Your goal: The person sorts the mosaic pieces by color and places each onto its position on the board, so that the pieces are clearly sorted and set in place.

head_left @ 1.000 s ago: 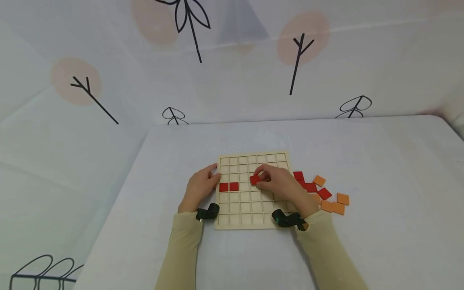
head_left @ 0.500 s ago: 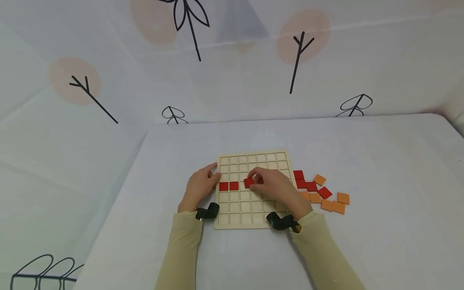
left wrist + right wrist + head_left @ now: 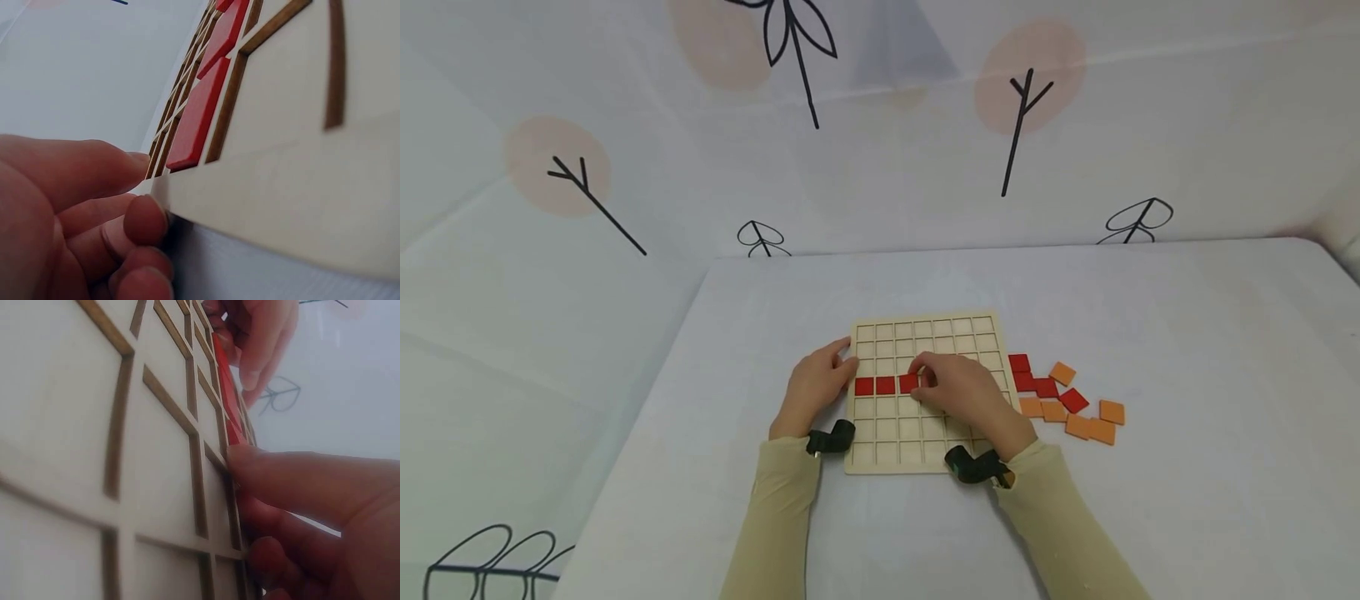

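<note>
A pale wooden grid board [image 3: 897, 454] lies flat on the table. Two red square tiles sit side by side in one row, the outer tile [image 3: 864, 386] at the left edge and the inner tile [image 3: 885, 385] beside it. My right hand [image 3: 968, 390] pinches a third red tile [image 3: 907, 383] at the third cell of that row, level with its neighbours. In the right wrist view, the thumb [image 3: 269, 475] is right at the tile's near end. My left hand [image 3: 817, 382] grips the board's left edge, its thumb [image 3: 94, 165] at the rim beside the outer tile.
Right of the board lie several loose red tiles [image 3: 1046, 387] and several orange tiles [image 3: 1078, 427], some touching. A white cloth [image 3: 1217, 375] covers the table, and a patterned backdrop [image 3: 880, 167] rises behind it.
My right hand has moved left and slightly down with the red tile, bringing it from over the fourth column to the third cell. The left hand stays at the board's edge.
</note>
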`<control>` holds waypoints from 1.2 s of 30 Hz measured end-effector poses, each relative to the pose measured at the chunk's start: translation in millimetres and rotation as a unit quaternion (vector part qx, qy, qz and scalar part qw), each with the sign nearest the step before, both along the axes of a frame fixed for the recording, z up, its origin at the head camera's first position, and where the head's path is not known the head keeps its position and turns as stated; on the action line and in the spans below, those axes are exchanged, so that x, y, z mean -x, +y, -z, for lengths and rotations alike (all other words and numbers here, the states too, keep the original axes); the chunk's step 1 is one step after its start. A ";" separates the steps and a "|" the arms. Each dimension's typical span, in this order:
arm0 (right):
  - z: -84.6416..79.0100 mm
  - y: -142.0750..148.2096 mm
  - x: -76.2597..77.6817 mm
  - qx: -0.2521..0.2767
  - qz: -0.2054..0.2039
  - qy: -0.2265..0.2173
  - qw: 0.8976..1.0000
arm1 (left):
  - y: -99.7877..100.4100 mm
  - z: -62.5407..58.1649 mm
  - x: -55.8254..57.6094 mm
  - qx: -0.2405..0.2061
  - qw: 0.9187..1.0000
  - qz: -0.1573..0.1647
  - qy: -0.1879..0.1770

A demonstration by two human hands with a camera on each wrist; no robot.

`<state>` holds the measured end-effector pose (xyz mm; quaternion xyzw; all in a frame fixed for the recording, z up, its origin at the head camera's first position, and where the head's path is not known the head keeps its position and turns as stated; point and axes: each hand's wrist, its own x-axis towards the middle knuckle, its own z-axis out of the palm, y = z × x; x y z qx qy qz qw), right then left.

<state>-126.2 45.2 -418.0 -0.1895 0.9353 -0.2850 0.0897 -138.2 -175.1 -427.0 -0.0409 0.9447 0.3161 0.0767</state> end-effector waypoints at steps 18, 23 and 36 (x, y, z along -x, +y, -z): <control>-0.5 -4.2 -3.5 -0.010 0.004 0.009 1.000 | 1.7 0.1 -0.3 -0.007 1.000 0.000 -0.004; 0.9 -4.8 -4.4 -0.010 -0.001 0.008 1.000 | 0.4 0.3 -2.7 -0.004 1.000 -0.002 -0.003; -3.3 3.9 -3.9 -0.001 -0.032 0.013 0.999 | 1.2 0.2 -0.3 0.001 1.000 0.006 0.007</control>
